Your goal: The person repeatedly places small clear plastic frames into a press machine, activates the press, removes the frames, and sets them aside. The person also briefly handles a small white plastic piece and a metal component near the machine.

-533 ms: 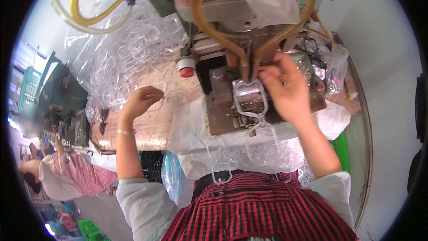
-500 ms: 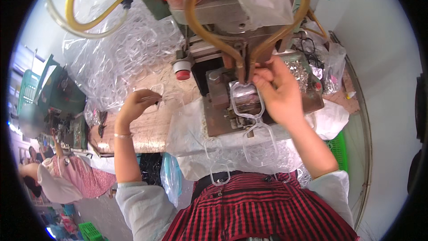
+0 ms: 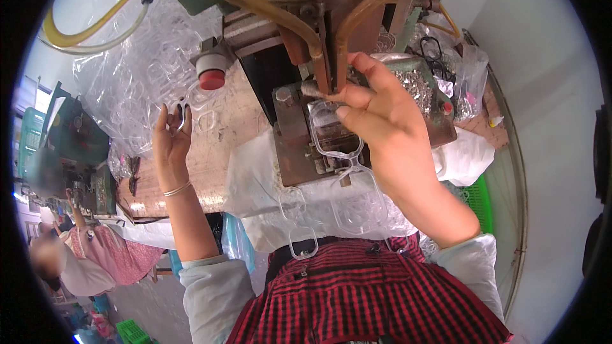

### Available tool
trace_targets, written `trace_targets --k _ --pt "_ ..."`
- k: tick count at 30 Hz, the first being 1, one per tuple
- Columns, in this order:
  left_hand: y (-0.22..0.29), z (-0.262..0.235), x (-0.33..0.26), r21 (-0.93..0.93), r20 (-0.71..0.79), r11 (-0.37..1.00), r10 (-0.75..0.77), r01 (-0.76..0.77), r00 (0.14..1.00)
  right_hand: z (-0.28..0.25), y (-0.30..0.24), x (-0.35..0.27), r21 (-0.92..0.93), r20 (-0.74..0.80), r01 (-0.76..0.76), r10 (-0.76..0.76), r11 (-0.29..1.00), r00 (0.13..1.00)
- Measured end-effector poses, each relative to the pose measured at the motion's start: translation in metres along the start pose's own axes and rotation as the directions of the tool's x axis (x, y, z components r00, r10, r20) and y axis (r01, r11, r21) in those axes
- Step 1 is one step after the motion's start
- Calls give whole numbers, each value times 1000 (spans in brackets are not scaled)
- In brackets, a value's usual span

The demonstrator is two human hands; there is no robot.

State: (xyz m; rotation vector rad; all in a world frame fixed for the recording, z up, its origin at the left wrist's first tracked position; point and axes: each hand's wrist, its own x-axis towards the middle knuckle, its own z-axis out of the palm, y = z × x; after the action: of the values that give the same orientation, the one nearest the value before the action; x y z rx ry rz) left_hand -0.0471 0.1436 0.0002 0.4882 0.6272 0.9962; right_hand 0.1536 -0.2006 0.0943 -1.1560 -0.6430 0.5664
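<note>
My right hand (image 3: 389, 134) presses a clear plastic spectacle frame (image 3: 335, 153) against the metal jig (image 3: 299, 146) under the machine head (image 3: 306, 0). Its fingertips touch the brown nozzle just above the frame. My left hand (image 3: 169, 146), with a thin bangle on the wrist, is raised over the wooden bench, and its fingers curl around another clear frame (image 3: 191, 105) at the edge of a pile. More clear frames (image 3: 299, 223) hang over the white cloth in front of my red checked apron.
A bag of clear frames (image 3: 127, 70) covers the bench's left side, next to a red push button (image 3: 211, 78). Yellow hoses (image 3: 255, 3) loop from the machine. A tray of small metal parts (image 3: 414, 86) lies to the right, above a green basket (image 3: 481, 204). Other people (image 3: 95, 255) work at lower left.
The view has come closer to the machine. My right hand stays at the jig with the frame. My left hand has lifted a clear frame off the pile's edge.
</note>
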Motion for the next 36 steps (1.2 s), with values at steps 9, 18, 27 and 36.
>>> trace_targets --k 9,18,27,36 --pt "-46 64 -176 490 634 125 629 -863 451 -100 58 -39 -733 -183 123 -368 669 912" --pt "-122 149 -231 -208 978 -107 -37 -972 -205 -124 74 -29 -833 -108 130 -388 538 915" --pt "-135 150 -238 -90 996 -43 24 -995 -91 -174 68 -1 -735 -307 51 -399 677 864" --pt "-133 145 -240 -49 999 -69 17 -996 -50 -149 64 -30 -969 -32 33 -259 243 965"
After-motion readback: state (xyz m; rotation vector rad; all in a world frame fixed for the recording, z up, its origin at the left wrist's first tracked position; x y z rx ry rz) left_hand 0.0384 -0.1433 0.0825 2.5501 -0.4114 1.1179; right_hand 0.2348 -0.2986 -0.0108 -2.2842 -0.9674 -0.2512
